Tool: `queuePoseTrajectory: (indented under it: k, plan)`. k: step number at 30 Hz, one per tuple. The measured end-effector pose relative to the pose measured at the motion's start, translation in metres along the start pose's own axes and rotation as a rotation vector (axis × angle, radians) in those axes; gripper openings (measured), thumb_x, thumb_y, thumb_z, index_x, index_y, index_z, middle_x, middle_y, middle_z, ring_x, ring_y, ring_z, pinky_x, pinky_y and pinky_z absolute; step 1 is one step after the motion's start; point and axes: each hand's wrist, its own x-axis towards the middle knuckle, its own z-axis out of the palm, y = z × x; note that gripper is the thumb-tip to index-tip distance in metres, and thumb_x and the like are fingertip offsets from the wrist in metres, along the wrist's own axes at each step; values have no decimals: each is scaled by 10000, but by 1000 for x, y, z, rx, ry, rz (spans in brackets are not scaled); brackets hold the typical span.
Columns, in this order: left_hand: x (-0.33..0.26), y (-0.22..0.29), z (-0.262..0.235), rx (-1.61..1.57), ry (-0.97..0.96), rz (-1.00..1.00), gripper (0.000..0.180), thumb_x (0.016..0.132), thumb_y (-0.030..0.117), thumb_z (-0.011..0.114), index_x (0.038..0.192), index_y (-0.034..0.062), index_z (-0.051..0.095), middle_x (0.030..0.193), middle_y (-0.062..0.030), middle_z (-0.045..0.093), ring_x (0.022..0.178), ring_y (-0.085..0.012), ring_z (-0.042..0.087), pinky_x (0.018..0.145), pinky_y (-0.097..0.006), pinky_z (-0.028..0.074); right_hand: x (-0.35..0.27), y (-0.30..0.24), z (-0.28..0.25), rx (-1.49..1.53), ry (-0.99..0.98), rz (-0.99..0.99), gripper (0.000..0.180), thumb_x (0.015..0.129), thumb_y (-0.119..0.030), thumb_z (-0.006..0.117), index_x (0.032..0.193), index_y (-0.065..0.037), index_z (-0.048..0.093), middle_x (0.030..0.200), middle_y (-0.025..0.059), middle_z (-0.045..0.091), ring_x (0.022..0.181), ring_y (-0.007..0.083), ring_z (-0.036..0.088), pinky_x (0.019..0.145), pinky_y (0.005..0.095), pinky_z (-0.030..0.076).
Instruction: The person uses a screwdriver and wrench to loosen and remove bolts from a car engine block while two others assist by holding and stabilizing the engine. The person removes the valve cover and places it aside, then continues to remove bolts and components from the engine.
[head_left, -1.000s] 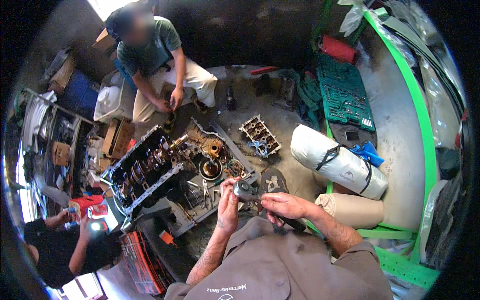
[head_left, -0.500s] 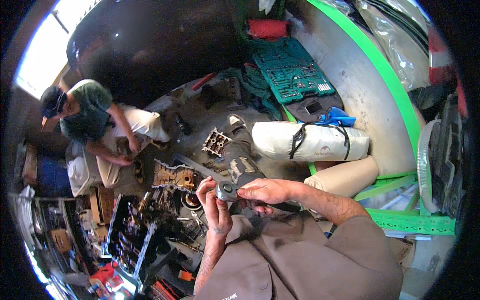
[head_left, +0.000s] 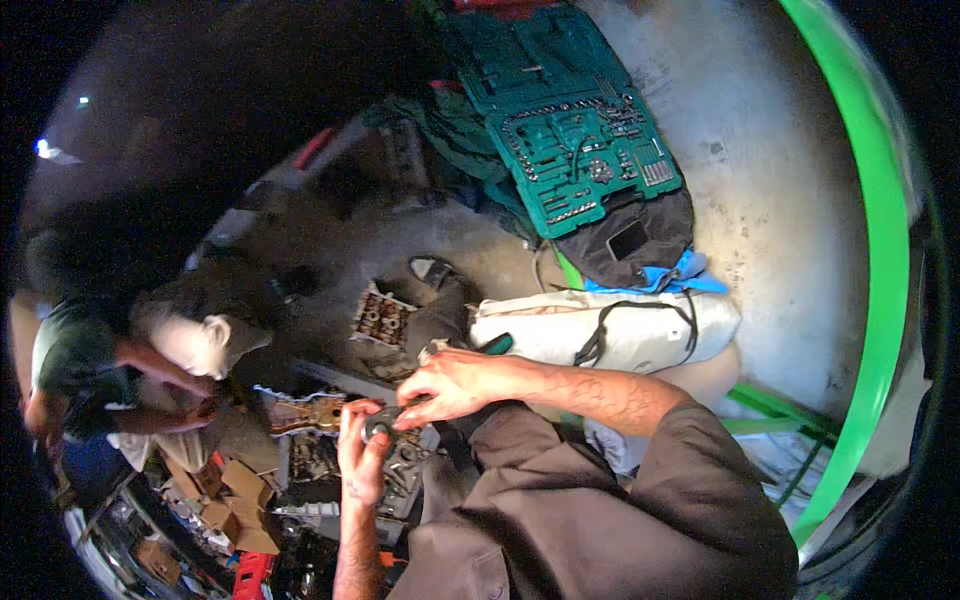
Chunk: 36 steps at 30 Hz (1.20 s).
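Above my lap, both hands are around a ratchet wrench (head_left: 378, 430) with a round grey head and a dark disc in its face. My left hand (head_left: 358, 468) pinches the head between thumb and fingers. Thumb and fingers of my right hand (head_left: 448, 385) close on the tool beside the head. A green handle end (head_left: 497, 345) shows past the right hand; the handle between is mostly hidden. Below my hands, loose metal parts and tools (head_left: 405, 470) lie on the floor.
A teal socket set case (head_left: 590, 150) lies open beyond a white strapped bag (head_left: 540, 330). A cylinder head (head_left: 380, 318) rests near my foot. At left sits another person (head_left: 85, 350), near a brownish engine cover (head_left: 300, 412) and cardboard boxes (head_left: 240, 505). A green metal frame (head_left: 870, 250) curves along the right.
The view has shifted, bringing the socket case closer to the middle. My right hand has moved up over the ratchet, and its head has tilted within my left fingers.
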Motion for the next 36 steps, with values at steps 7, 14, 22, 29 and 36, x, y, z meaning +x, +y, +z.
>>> queuePoseTrajectory:
  k: [7,14,22,29,36]
  plan:
    - [118,-24,20,739,67,91,297,681,194,603,827,-55,535,1006,-167,472,974,-333,423,904,-437,311,36,130,-48,102,330,-53,365,839,-355,616,1053,-61,588,1028,119,607,920,276,595,769,389,476]
    - [142,-129,-19,882,251,-244,396,738,271,598,907,-86,573,1106,-198,480,1065,-320,429,975,-456,291,-61,316,-40,283,839,677,171,813,-215,636,861,-52,647,717,68,656,626,153,590,582,310,468]
    - [62,-259,-99,290,479,-610,347,843,254,607,959,-59,515,841,-64,539,724,-146,463,667,-288,385,-172,445,-79,-84,1266,1244,198,751,-265,668,845,-91,677,799,143,664,748,318,646,676,393,506]
    - [28,-243,-71,305,303,-769,478,844,176,607,1191,-70,389,1090,-148,526,955,-228,492,846,-329,404,-144,445,-178,-180,1249,1110,240,763,-308,641,881,-100,665,822,139,663,771,327,636,672,412,497]
    - [16,-304,-39,299,343,-847,553,793,39,628,1256,-59,342,1108,-143,550,993,-238,521,908,-328,392,-135,447,-294,-386,1152,1110,286,768,-347,622,908,-100,655,832,139,658,808,338,626,699,436,491]
